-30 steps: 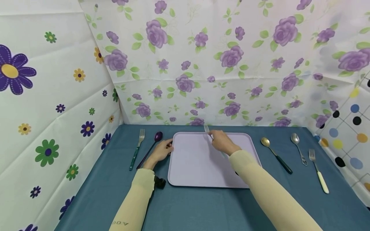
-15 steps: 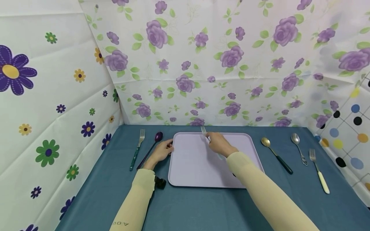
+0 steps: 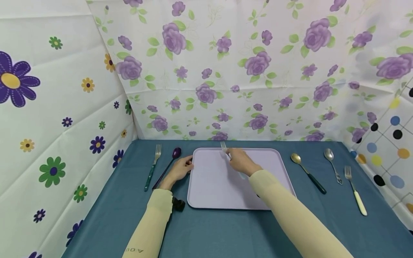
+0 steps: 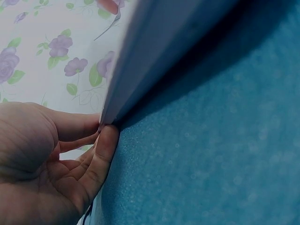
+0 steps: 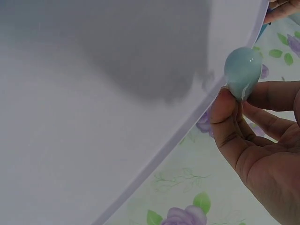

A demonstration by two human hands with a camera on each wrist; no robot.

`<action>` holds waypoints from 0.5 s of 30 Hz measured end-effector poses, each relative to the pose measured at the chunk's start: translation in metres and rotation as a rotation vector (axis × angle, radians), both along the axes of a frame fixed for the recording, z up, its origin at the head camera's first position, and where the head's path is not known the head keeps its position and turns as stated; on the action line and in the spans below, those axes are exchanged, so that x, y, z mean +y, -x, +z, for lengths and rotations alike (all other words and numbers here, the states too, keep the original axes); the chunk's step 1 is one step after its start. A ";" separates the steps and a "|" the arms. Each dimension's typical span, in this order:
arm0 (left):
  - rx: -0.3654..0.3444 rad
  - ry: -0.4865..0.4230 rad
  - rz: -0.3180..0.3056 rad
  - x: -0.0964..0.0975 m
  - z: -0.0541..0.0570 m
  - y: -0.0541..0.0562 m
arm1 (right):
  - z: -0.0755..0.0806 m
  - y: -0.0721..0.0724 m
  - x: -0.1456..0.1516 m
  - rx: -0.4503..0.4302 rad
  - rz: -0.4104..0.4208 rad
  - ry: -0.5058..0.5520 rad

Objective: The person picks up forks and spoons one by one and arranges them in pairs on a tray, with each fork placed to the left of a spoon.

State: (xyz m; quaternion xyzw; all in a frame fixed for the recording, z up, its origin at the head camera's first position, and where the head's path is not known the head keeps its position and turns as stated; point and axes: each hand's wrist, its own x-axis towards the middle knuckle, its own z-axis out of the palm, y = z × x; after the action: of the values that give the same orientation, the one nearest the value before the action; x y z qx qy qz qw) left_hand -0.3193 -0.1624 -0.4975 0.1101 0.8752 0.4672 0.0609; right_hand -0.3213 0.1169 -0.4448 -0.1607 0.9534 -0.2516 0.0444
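Observation:
A pale lilac tray (image 3: 213, 190) lies in the middle of the blue-covered table. At its left edge my left hand (image 3: 179, 168) pinches the rim (image 4: 115, 96) between thumb and fingers, seen close in the left wrist view. Over the tray's far edge, my right hand (image 3: 242, 161) grips a fork (image 3: 223, 145) whose silver tines point toward the back wall. The fork's rounded pale-blue handle end (image 5: 243, 70) sticks out between thumb and fingers in the right wrist view. Most of the fork's middle is hidden by the hand.
Left of the tray lie a green-handled fork (image 3: 153, 168) and a purple spoon (image 3: 176, 153). To the right lie a gold spoon with dark green handle (image 3: 311, 177), a silver spoon (image 3: 330, 156) and a white-handled fork (image 3: 357, 197). Flowered sheets (image 3: 206, 71) wall the table.
My right hand has shifted a little to the left along the tray's far edge, carrying the fork. The left hand stays at the tray's left rim.

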 end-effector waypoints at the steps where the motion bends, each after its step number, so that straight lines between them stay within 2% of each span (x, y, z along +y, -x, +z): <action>1: -0.001 0.000 0.000 0.000 0.000 0.000 | 0.001 0.000 -0.001 -0.002 0.001 -0.001; 15: -0.001 -0.002 -0.007 -0.001 -0.001 0.000 | -0.002 -0.002 -0.015 -0.011 0.010 -0.004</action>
State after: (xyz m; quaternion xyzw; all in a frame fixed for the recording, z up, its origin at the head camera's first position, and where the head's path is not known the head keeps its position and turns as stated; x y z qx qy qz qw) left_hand -0.3197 -0.1635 -0.4988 0.1131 0.8743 0.4678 0.0628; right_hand -0.3191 0.1014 -0.4469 -0.1639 0.9528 -0.2505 0.0512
